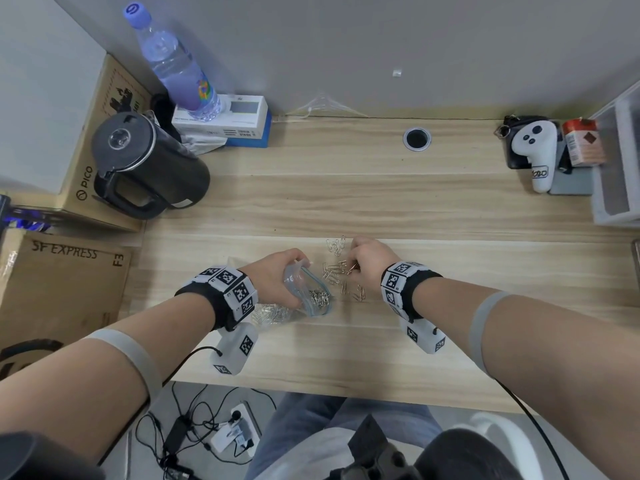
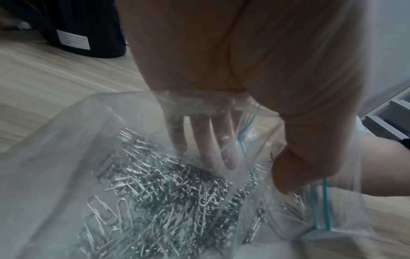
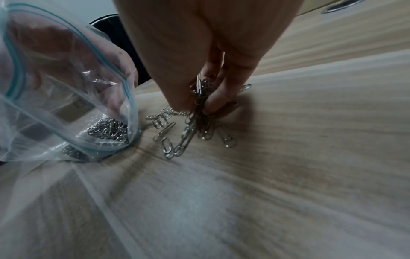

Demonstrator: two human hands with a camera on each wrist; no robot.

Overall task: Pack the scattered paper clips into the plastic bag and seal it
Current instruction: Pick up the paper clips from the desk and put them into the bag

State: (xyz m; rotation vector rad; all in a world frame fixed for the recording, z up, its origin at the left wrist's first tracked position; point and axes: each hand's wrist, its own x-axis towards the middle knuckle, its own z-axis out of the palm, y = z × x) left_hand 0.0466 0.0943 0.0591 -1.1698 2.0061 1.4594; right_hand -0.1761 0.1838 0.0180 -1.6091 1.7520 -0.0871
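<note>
The plastic bag [image 1: 306, 289] is held on the bench [image 1: 381, 188] by the left hand [image 1: 277, 278], whose fingers are curled around the bag's upper wall so that the teal-edged mouth is kept propped open toward three o'clock. A heap of clips already packed [image 2: 168, 192] is seen through the film at the bag's lower end. The right hand [image 1: 369, 259] is closed in a pinch on a small bunch of paper clips [image 3: 199, 94], with the fingertips [image 3: 214, 103] pressed down close to the bench surface.

The step in hand is judged to be gathering. It is best done by bunching several clips together before lifting, since some appear linked into a short chain [image 3: 184, 140] that would trail behind and snag on the rim. The bunch should be raised clear of the bench, carried toward nine o'clock, and released only once it is well inside the mouth. The left grip should be kept steady so that the opening does not collapse.

The loose paper clips [image 1: 341, 271] lie directly under and just at nine o'clock of the right hand, between it and the bag mouth; a separate small cluster [image 1: 336, 244] lies at eleven o'clock of that hand. A fair share is judged still unpacked, and the seal is not yet closed.
</note>
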